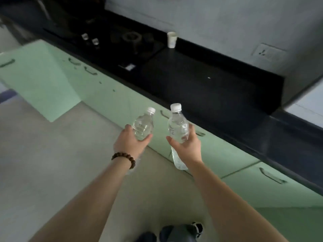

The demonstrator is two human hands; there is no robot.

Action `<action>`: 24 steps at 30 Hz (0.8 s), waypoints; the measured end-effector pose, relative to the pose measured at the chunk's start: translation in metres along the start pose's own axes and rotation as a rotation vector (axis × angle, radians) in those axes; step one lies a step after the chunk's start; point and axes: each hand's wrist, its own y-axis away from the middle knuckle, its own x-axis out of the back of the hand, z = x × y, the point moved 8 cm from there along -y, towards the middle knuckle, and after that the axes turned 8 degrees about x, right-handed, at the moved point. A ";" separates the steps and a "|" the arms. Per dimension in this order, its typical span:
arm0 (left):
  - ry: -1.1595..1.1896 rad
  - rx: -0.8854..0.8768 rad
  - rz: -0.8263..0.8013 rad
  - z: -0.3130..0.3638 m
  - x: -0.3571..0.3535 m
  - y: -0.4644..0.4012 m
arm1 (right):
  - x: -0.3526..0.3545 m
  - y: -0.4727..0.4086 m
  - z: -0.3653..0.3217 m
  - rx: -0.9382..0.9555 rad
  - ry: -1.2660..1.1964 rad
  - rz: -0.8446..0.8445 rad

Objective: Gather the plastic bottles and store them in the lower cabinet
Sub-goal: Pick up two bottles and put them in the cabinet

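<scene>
I hold two clear plastic bottles with white caps in front of me, above the floor. My left hand (130,143), with a bead bracelet on the wrist, grips the left bottle (143,126) around its lower body. My right hand (187,145) grips the taller right bottle (178,128) around its middle, and its base shows below my palm. Both bottles stand roughly upright, caps up. Behind them runs the row of pale green lower cabinets (113,95). One cabinet door (35,79) at the left stands swung open toward the floor space.
A black countertop (201,84) runs above the cabinets, with a dark hob (129,38) at the back left and a white paper cup (172,39) beside it. A wall socket (268,52) sits at the right. Grey floor lies below me, and my shoes (181,232) show at the bottom.
</scene>
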 end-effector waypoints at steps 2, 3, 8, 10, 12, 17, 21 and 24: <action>0.058 0.112 0.049 -0.060 0.038 -0.009 | -0.061 0.006 -0.026 0.012 -0.007 -0.096; 0.088 0.167 0.073 -0.089 0.055 -0.013 | -0.090 0.008 -0.040 0.024 -0.004 -0.137; 0.116 0.388 0.160 -0.209 0.126 -0.035 | -0.218 0.016 -0.102 0.089 -0.007 -0.321; 0.112 0.440 0.198 -0.245 0.148 -0.045 | -0.264 0.012 -0.121 0.118 -0.002 -0.380; 0.117 0.483 0.230 -0.277 0.166 -0.058 | -0.310 0.003 -0.138 0.144 -0.002 -0.432; 0.113 0.559 0.307 -0.343 0.209 -0.120 | -0.429 -0.035 -0.178 0.271 0.012 -0.563; 0.098 0.637 0.368 -0.382 0.255 -0.196 | -0.531 -0.081 -0.218 0.402 0.028 -0.660; 0.087 0.686 0.408 -0.398 0.294 -0.256 | -0.600 -0.119 -0.251 0.414 0.053 -0.728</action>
